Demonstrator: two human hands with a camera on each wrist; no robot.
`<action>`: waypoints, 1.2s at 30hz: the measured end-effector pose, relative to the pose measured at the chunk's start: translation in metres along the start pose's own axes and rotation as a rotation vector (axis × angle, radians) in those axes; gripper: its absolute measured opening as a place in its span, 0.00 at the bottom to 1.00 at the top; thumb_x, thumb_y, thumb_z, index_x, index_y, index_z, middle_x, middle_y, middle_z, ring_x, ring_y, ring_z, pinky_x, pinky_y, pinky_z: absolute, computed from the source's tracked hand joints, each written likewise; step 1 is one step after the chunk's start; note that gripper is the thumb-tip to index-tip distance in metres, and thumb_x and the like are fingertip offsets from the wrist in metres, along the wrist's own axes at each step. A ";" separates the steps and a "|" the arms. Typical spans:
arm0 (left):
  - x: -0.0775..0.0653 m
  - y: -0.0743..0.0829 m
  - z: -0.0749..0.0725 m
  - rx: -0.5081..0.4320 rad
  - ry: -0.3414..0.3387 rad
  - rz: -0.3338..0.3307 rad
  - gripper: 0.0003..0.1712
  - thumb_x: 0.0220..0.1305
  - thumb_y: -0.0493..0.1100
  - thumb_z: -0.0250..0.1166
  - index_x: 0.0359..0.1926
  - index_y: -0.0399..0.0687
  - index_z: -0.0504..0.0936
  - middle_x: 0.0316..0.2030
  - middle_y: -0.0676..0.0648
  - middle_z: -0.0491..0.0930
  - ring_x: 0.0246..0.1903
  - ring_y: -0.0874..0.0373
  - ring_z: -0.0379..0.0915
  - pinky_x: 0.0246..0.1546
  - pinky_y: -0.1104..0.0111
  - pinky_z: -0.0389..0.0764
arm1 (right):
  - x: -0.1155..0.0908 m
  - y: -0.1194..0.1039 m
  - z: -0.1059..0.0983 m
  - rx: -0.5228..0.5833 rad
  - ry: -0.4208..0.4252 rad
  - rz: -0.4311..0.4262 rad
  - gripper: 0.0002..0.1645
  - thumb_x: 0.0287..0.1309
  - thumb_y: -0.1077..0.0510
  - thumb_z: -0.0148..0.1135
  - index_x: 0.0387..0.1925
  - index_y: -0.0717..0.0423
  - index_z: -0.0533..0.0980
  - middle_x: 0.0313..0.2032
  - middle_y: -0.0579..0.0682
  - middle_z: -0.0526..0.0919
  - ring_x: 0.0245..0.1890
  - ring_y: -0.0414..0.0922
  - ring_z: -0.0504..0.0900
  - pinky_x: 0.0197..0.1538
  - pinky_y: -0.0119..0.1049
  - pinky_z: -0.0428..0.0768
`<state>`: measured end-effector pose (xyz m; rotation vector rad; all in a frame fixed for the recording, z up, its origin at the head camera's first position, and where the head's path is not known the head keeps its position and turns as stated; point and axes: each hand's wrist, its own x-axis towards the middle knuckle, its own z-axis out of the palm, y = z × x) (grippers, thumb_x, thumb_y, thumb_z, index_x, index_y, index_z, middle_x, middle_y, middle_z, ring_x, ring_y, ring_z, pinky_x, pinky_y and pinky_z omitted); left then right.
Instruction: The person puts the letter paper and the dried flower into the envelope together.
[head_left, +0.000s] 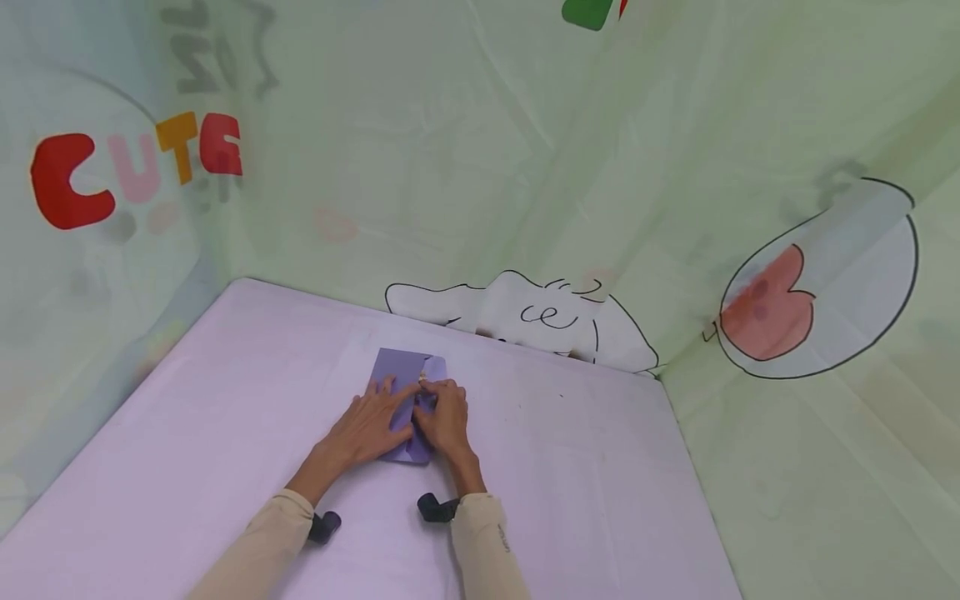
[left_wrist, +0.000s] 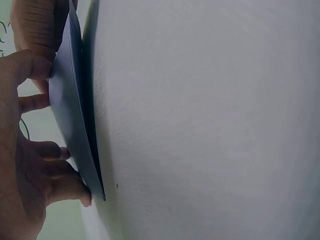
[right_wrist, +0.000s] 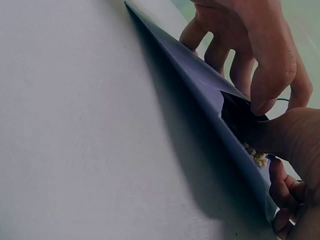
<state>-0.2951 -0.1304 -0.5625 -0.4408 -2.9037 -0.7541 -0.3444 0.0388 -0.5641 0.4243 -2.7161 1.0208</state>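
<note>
A flat purple envelope (head_left: 397,365) lies on the table, its lighter flap side to the right. My left hand (head_left: 367,425) spreads across its face, fingertips pressing on it. On the right side, my right hand (head_left: 446,421) grips the flap edge with curled fingers. In the right wrist view the envelope (right_wrist: 185,65) gapes, dark inside, with the right thumb (right_wrist: 280,132) in the opening. A small beige, grainy piece (right_wrist: 257,156) shows beside that thumb; I cannot tell what it is. The left wrist view shows the envelope's near edge (left_wrist: 80,110) slightly raised off the table.
A pale, cloth-covered table (head_left: 600,483) extends around the envelope. Fabric walls with printed letters and cartoon drawings (head_left: 540,321) stand behind it and at both sides. Dark wrist cameras (head_left: 325,527) sit by both sleeve cuffs.
</note>
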 end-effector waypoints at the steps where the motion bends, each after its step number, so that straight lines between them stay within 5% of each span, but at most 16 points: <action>1: 0.000 0.001 0.000 -0.003 -0.001 -0.001 0.41 0.72 0.58 0.64 0.83 0.59 0.67 0.77 0.24 0.68 0.75 0.20 0.66 0.65 0.31 0.75 | 0.000 0.000 0.000 0.000 0.001 -0.001 0.29 0.50 0.63 0.81 0.57 0.60 0.89 0.48 0.59 0.87 0.47 0.55 0.79 0.50 0.50 0.76; 10: -0.002 -0.001 0.000 -0.036 -0.018 -0.020 0.42 0.72 0.58 0.62 0.84 0.60 0.66 0.79 0.24 0.64 0.77 0.19 0.62 0.68 0.28 0.71 | -0.001 0.001 0.009 -0.090 0.000 -0.012 0.24 0.52 0.61 0.79 0.54 0.54 0.91 0.43 0.57 0.91 0.45 0.57 0.83 0.47 0.48 0.73; 19: 0.001 -0.003 0.003 -0.018 0.041 0.042 0.40 0.70 0.54 0.64 0.81 0.55 0.70 0.73 0.24 0.70 0.67 0.25 0.73 0.57 0.35 0.79 | -0.003 0.002 0.015 -0.163 0.057 0.020 0.23 0.53 0.59 0.78 0.53 0.50 0.92 0.40 0.54 0.91 0.42 0.54 0.83 0.44 0.45 0.69; 27: 0.000 -0.005 0.011 -0.002 0.092 0.091 0.40 0.66 0.54 0.66 0.77 0.51 0.74 0.69 0.21 0.74 0.64 0.21 0.74 0.51 0.33 0.81 | -0.011 0.010 0.016 -0.056 0.267 0.028 0.24 0.44 0.56 0.83 0.48 0.48 0.93 0.22 0.48 0.81 0.28 0.41 0.72 0.39 0.39 0.65; 31: 0.002 -0.006 0.007 0.036 0.044 0.064 0.40 0.68 0.54 0.66 0.79 0.54 0.73 0.71 0.22 0.73 0.65 0.23 0.75 0.52 0.37 0.83 | -0.009 0.017 0.008 0.029 0.294 0.049 0.24 0.45 0.55 0.88 0.48 0.52 0.93 0.22 0.51 0.80 0.26 0.38 0.68 0.40 0.40 0.68; 36: 0.005 -0.011 -0.003 0.074 0.003 0.029 0.38 0.72 0.57 0.64 0.80 0.60 0.72 0.69 0.25 0.76 0.57 0.30 0.81 0.39 0.46 0.84 | -0.001 0.034 -0.006 0.028 0.277 0.109 0.22 0.52 0.56 0.85 0.51 0.56 0.92 0.27 0.53 0.84 0.31 0.43 0.74 0.43 0.46 0.73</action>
